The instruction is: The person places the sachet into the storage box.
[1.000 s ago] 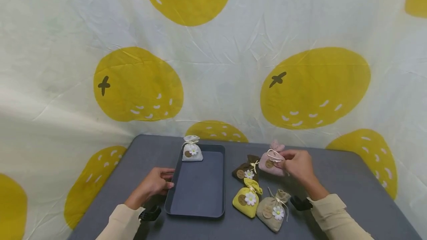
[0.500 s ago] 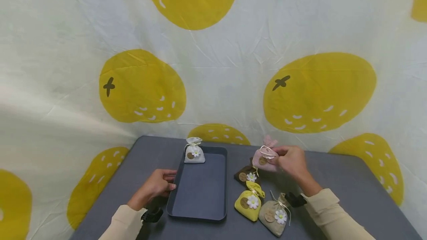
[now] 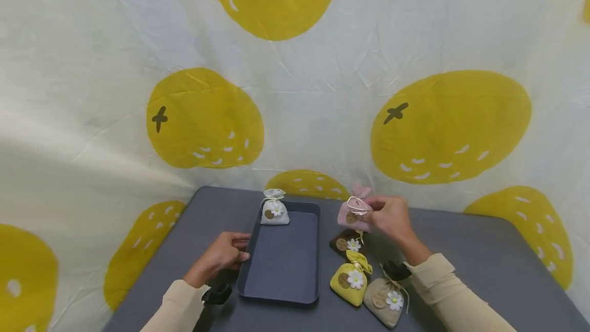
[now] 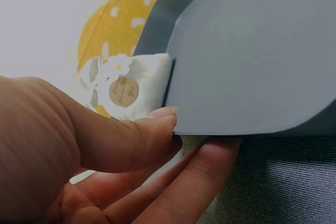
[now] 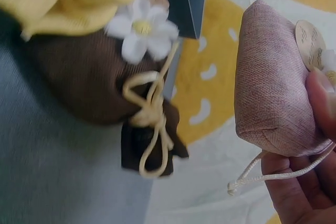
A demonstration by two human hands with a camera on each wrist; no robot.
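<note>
A small pink drawstring sachet [image 3: 346,218] is pinched by my right hand [image 3: 391,217] and hangs above the far side of the table. In the right wrist view, the thumb lies on the pink sachet's [image 5: 268,82] front with fingers behind. My left hand [image 3: 225,251] grips the left rim of a dark grey tray [image 3: 282,265]; the left wrist view has its thumb [image 4: 152,135] on the rim and fingers [image 4: 202,174] underneath. Inside the tray's far left corner sits a white sachet [image 3: 279,219] with a daisy and round tag.
Right of the tray, a brown sachet [image 3: 340,243], a yellow sachet [image 3: 344,288] and a beige sachet [image 3: 383,315] lie close together on the grey table [image 3: 470,270]. A white cloth with yellow fruit prints [image 3: 322,132] hangs behind the table.
My right hand has lifted the pink sachet and carried it left, toward the tray and past the brown sachet. My left hand stays at the tray's rim. The head view has shifted slightly.
</note>
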